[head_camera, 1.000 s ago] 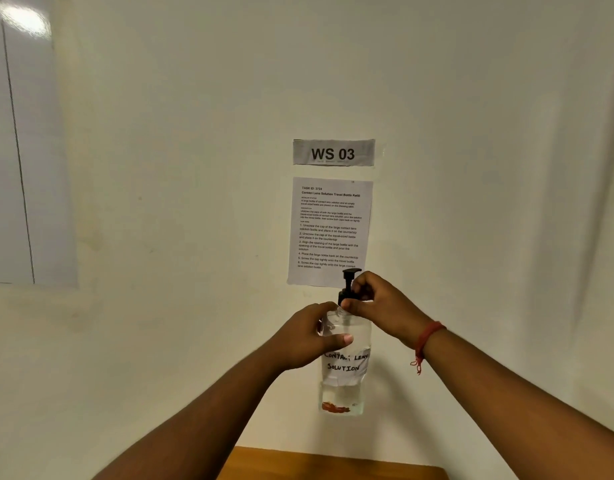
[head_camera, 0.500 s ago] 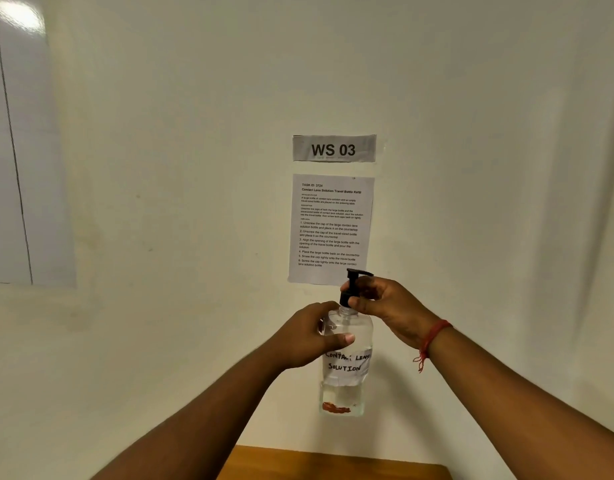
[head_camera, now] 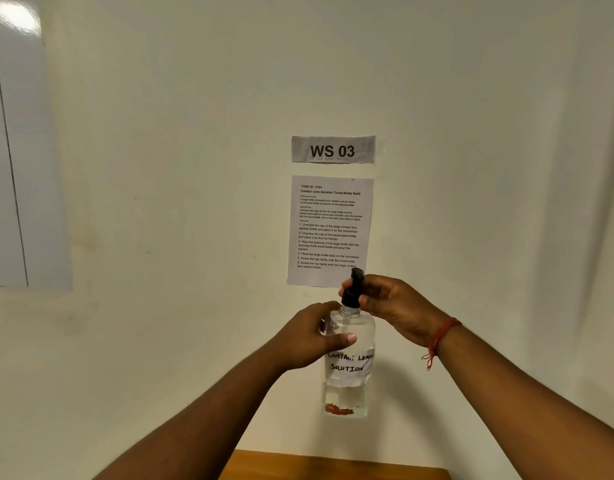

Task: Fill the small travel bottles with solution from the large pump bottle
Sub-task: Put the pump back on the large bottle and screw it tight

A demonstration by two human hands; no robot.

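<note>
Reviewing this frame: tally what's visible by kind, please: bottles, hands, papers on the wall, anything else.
Bottles: 1, the clear pump bottle labelled contact lens solution, held by left hand and right hand
Travel bottles: 0 in view
Hands: 2
Wall papers: 2, the WS 03 sign and the instruction sheet
Wrist threads: 1, the red thread
Wooden surfaces: 1, the wooden countertop
Total: 7

Pump bottle (head_camera: 348,344) before instruction sheet (head_camera: 329,230), above table (head_camera: 333,465).

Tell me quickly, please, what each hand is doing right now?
Left hand: grips the pump bottle body.
Right hand: grips the black pump cap.
</note>
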